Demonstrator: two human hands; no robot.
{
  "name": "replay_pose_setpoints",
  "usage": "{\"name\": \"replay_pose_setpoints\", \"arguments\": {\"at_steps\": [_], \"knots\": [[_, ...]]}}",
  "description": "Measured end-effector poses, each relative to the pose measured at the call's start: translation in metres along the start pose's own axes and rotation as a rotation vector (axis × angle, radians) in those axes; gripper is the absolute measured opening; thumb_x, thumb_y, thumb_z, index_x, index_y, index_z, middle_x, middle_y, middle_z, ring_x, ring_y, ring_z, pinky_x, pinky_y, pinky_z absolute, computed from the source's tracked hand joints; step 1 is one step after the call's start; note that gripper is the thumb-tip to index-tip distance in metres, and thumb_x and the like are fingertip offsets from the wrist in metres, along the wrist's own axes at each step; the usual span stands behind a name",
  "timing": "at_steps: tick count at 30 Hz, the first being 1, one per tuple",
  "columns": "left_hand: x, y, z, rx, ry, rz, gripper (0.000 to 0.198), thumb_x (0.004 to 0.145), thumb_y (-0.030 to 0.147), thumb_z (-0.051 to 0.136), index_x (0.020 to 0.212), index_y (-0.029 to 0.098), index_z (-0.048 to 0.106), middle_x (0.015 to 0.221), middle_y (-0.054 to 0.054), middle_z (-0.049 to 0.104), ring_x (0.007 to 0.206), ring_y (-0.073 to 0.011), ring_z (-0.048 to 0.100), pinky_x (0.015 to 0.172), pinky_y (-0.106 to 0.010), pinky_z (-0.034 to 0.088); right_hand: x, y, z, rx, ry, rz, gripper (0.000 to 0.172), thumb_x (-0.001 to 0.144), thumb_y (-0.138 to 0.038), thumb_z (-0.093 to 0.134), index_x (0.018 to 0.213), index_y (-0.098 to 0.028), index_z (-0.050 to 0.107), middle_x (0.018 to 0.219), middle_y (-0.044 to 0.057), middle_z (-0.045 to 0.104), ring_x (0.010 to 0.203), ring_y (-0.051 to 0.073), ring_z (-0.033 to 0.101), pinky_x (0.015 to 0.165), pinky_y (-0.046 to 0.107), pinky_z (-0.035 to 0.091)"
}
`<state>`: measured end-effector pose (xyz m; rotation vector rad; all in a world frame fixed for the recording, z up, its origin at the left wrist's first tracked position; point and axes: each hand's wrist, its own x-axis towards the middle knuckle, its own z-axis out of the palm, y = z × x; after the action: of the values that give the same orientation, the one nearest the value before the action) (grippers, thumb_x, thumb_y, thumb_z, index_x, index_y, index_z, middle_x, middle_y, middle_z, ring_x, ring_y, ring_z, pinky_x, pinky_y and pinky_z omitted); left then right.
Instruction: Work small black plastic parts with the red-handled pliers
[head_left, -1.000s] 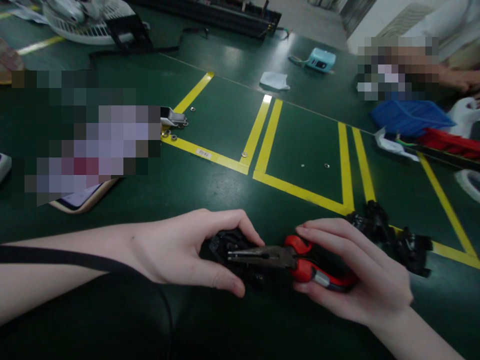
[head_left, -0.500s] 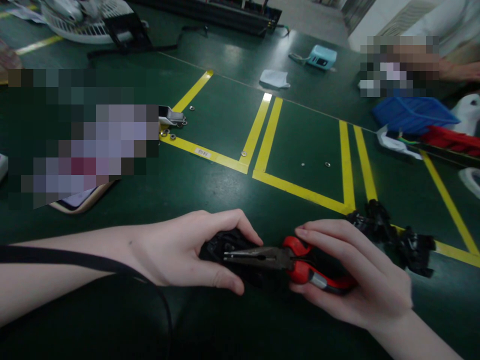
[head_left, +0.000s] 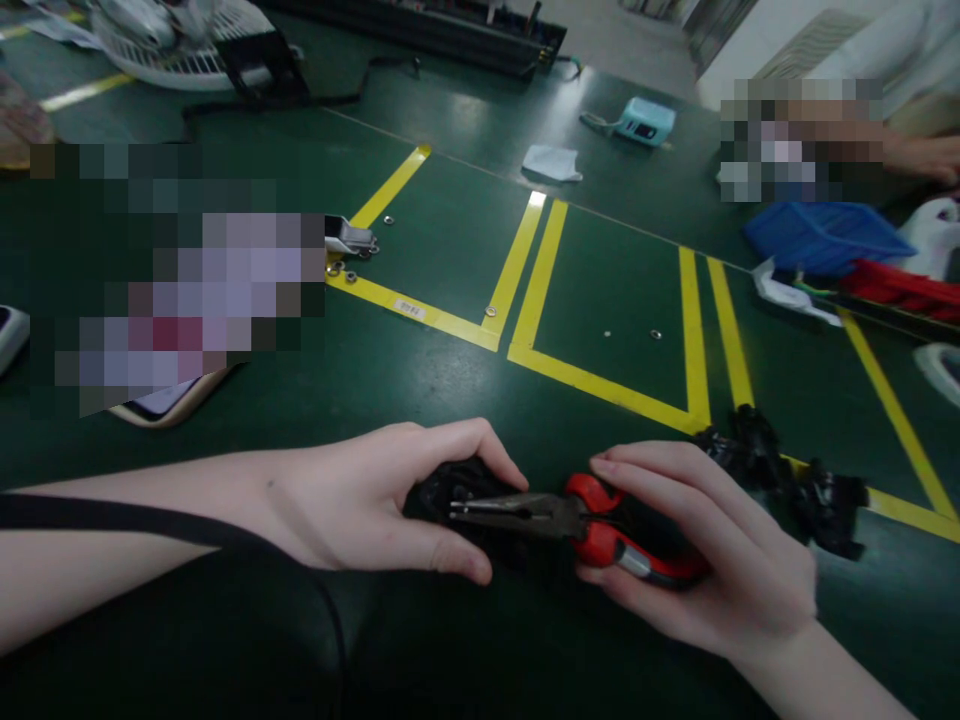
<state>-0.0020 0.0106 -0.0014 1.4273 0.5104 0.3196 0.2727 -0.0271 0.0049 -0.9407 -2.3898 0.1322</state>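
My left hand (head_left: 367, 500) is curled around a small black plastic part (head_left: 457, 490) and holds it on the green table (head_left: 420, 390). My right hand (head_left: 705, 560) grips red-handled needle-nose pliers (head_left: 600, 530). The pliers' jaws point left and reach into the black part between my left thumb and fingers. What the jaw tips touch is too dark to make out.
A pile of similar black parts (head_left: 787, 470) lies just right of my right hand, across a yellow tape line (head_left: 600, 385). Small washers (head_left: 655, 333) dot the taped boxes. A phone (head_left: 165, 400) lies at left. Further back are a blue bin (head_left: 821, 235), a teal device (head_left: 637, 120) and a fan (head_left: 172, 40).
Both hands stay where they were. The pliers have shifted very slightly inside the black part.
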Motion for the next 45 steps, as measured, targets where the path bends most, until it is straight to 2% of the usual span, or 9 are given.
{"name": "replay_pose_setpoints", "arguments": {"at_steps": [9,16,23,29,36,45], "knots": [[-0.0002,0.0011,0.0009,0.044,-0.001,0.01,0.041,0.083,0.026,0.076,0.118,0.019,0.054,0.101,-0.002,0.069,0.083,-0.0137,0.066,0.07,-0.022,0.05,-0.0037,0.0063,-0.0027,-0.034,0.016,-0.063,0.04,0.085,-0.035,0.071,0.118,-0.015,0.06,0.097,0.014,0.07,0.086,0.025,0.071,0.067,0.038,0.063],[0.0003,0.0001,0.0002,0.02,-0.001,0.003,0.042,0.083,0.026,0.076,0.118,0.019,0.054,0.101,-0.003,0.069,0.084,-0.0148,0.066,0.072,-0.023,0.051,-0.0011,0.0032,0.0,-0.027,0.02,-0.032,0.04,0.084,-0.034,0.071,0.118,-0.018,0.06,0.097,0.012,0.07,0.084,0.025,0.071,0.065,0.038,0.062],[0.0001,0.002,-0.0002,0.025,-0.014,-0.013,0.042,0.084,0.028,0.075,0.119,0.019,0.053,0.1,-0.003,0.069,0.081,-0.0135,0.065,0.07,-0.022,0.051,-0.0056,0.0042,0.0001,-0.035,0.028,-0.056,0.038,0.086,-0.035,0.068,0.116,-0.012,0.06,0.099,0.015,0.069,0.088,0.025,0.07,0.069,0.037,0.063],[-0.0005,0.0027,0.0007,0.014,-0.001,0.0,0.04,0.084,0.021,0.075,0.118,0.02,0.054,0.104,-0.001,0.068,0.086,-0.0121,0.065,0.074,-0.021,0.05,-0.0064,0.0065,-0.0007,-0.034,0.025,-0.052,0.036,0.088,-0.033,0.067,0.115,-0.009,0.061,0.099,0.016,0.068,0.089,0.023,0.069,0.071,0.036,0.062],[-0.0014,0.0024,0.0006,0.023,0.001,0.014,0.041,0.084,0.018,0.074,0.119,0.02,0.053,0.108,-0.001,0.068,0.092,-0.0129,0.066,0.076,-0.021,0.05,-0.0072,0.0046,-0.0019,-0.028,0.019,-0.039,0.036,0.088,-0.034,0.067,0.115,-0.01,0.061,0.098,0.015,0.069,0.087,0.023,0.07,0.069,0.035,0.062],[-0.0014,0.0005,0.0021,0.058,0.033,0.016,0.04,0.084,0.021,0.074,0.118,0.02,0.054,0.103,0.0,0.068,0.088,-0.0131,0.065,0.075,-0.022,0.05,-0.0072,0.0016,-0.0017,-0.021,0.032,-0.042,0.037,0.086,-0.033,0.069,0.113,-0.009,0.06,0.097,0.016,0.068,0.088,0.023,0.069,0.071,0.035,0.062]]}}
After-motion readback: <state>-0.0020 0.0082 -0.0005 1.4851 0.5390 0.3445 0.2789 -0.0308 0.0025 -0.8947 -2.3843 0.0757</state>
